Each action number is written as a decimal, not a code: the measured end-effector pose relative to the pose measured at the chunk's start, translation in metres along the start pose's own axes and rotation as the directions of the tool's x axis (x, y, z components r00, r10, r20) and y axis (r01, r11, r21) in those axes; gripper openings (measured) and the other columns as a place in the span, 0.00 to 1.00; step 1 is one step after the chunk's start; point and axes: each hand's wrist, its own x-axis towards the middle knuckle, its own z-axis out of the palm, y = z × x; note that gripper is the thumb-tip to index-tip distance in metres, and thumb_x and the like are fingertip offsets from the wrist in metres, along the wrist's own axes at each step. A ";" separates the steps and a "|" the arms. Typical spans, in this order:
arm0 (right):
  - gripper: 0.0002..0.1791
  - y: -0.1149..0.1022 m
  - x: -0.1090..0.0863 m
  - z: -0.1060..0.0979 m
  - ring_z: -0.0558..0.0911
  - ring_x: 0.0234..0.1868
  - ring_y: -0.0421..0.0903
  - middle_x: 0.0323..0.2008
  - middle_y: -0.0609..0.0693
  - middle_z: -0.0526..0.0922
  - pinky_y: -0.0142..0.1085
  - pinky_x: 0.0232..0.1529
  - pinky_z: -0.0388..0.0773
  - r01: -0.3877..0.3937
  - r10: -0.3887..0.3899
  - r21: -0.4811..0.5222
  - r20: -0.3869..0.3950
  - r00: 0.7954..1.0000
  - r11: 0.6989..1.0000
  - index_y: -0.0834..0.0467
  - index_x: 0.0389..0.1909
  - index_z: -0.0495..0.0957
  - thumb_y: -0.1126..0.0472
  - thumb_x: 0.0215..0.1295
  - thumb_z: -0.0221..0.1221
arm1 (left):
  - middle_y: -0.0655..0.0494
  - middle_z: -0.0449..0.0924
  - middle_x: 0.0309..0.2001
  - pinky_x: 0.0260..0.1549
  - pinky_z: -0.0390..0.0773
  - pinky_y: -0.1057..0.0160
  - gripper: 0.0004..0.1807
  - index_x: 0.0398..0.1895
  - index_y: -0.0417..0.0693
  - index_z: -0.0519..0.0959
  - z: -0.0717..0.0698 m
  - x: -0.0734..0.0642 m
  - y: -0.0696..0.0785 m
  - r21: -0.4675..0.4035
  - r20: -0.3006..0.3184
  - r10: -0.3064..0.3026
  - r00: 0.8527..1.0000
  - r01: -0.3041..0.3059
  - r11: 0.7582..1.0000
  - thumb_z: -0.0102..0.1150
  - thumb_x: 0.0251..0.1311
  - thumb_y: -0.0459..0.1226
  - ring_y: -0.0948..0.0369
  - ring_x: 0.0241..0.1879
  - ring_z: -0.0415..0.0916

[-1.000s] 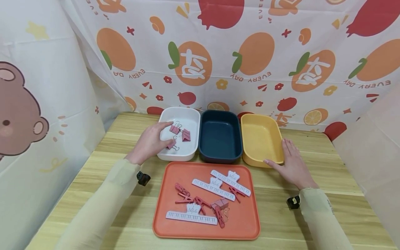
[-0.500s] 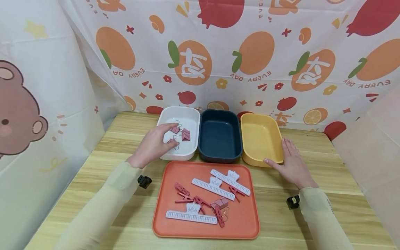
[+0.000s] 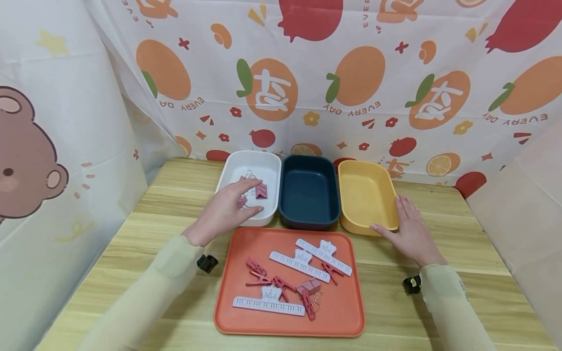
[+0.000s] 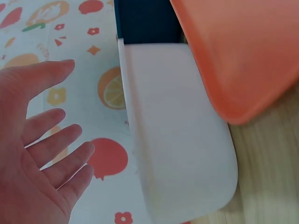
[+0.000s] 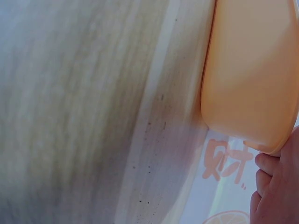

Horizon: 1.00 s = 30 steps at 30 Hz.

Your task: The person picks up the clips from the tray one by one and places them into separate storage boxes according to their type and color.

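Observation:
My left hand (image 3: 224, 212) hovers over the near left part of the white bin (image 3: 271, 168), thumb and forefinger spread with nothing between them. Several pink binder clips (image 3: 261, 190) lie in that bin, partly hidden behind the fingers. The left wrist view shows the same left hand (image 4: 46, 140) with loose, parted fingers, apart from the bin's wall. On the other side, my right hand (image 3: 414, 236) rests against the yellow bin (image 3: 366, 190), fingers laid along its right side and thumb at the front corner. The right wrist view shows fingertips (image 5: 267, 161) at its rim.
Between the two bins stands a dark blue bin (image 3: 309, 192). In front is an orange tray (image 3: 333, 314) with white piano-key ruler clips (image 3: 269, 304), several red clothespins (image 3: 307, 304) and a pink binder clip (image 3: 312, 284). A printed cloth (image 3: 316, 83) hangs behind the bins.
My left hand has shifted right and slightly toward me over the white bin, its thumb and forefinger opening apart. The right hand has stayed at the yellow bin.

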 end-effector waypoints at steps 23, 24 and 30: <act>0.62 0.002 0.000 0.003 0.40 0.79 0.61 0.80 0.66 0.41 0.56 0.76 0.36 0.010 -0.010 -0.005 -0.009 1.000 1.000 0.68 0.80 0.38 0.28 0.66 0.55 | 0.52 0.76 0.66 0.59 0.76 0.48 0.36 0.70 0.47 0.74 0.016 -0.012 0.036 -0.024 0.045 0.101 0.994 -0.100 0.995 0.74 0.59 0.46 0.52 0.63 0.73; 0.62 0.002 0.000 0.003 0.40 0.79 0.61 0.80 0.65 0.40 0.56 0.76 0.36 0.009 -0.009 -0.006 -0.010 1.000 1.000 0.68 0.80 0.38 0.28 0.66 0.55 | 0.52 0.76 0.66 0.59 0.75 0.48 0.36 0.70 0.47 0.74 0.017 -0.012 0.036 -0.018 0.044 0.109 0.993 -0.108 0.994 0.74 0.59 0.46 0.53 0.63 0.73; 0.63 0.003 0.001 0.005 0.39 0.80 0.60 0.80 0.65 0.41 0.55 0.76 0.36 0.000 0.000 -0.024 -0.010 1.000 1.000 0.66 0.80 0.37 0.27 0.66 0.55 | 0.53 0.74 0.67 0.62 0.72 0.47 0.36 0.71 0.50 0.73 0.020 -0.015 0.039 0.006 0.078 0.121 0.990 -0.122 0.993 0.73 0.60 0.48 0.54 0.65 0.72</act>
